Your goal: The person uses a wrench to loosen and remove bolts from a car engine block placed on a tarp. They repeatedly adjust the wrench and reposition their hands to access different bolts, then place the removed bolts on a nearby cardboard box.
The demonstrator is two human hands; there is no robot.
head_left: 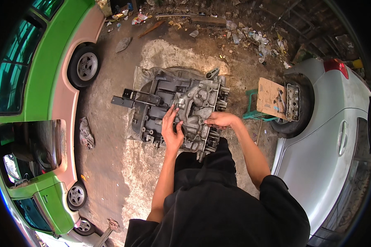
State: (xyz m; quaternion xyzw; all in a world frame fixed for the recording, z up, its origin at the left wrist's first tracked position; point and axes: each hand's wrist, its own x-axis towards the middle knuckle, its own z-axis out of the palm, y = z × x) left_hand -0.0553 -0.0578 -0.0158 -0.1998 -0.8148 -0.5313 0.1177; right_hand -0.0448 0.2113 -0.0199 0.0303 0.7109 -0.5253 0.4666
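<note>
A grey metal engine [160, 88] lies in front of me with a cast, branching manifold [193, 99] across its right half. My left hand [172, 129] rests on the near left of the manifold, its fingers stretched and the thumb apart. At the engine's right side my right hand [220, 120] has its fingers pressed together against a metal edge. Whatever sits between those fingertips is hidden or too small to name. A dark flat bracket [130, 99] juts out from the engine's left side.
Under the engine spreads a grey cloth or cover [141, 76]. On the right, a green stool [251, 108] carries a cardboard sheet [270, 99] and a metal engine part [292, 103], beside a silver car [329, 136]. A green van [49, 61] stands left. Litter [259, 39] lies at the back.
</note>
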